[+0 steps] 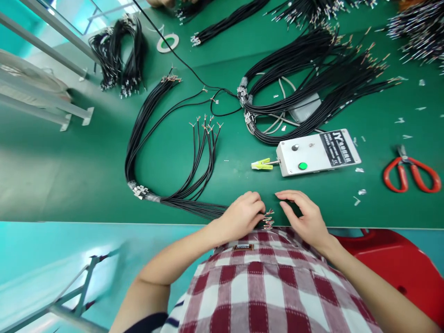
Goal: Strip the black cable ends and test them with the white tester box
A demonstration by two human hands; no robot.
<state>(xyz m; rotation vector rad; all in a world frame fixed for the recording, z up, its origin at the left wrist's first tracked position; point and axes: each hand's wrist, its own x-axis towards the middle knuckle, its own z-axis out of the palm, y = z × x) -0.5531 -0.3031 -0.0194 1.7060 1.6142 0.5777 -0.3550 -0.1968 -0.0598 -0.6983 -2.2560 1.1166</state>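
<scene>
A looped bundle of thin black cables (129, 155) lies on the left half of the table, wrapped with clear tape near white connectors. My left hand (243, 213) is closed around several of these cables at the table's front edge, and their stripped copper ends (268, 219) poke out past my fingers. Just right of those ends, my right hand (305, 216) hovers with thumb and fingers apart and nothing between them. Beyond my hands lies a white control box (319, 152) with a green button, and a yellow-green clip (262, 164) sits on its shaft.
Red-handled cutters (402, 171) lie at the right. Behind the box are larger looped cable bundles (294, 69) and a grey adapter (305, 107). A tape roll (168, 43) and another cable coil (120, 55) sit at the far left. A red stool (391, 263) stands below the table edge.
</scene>
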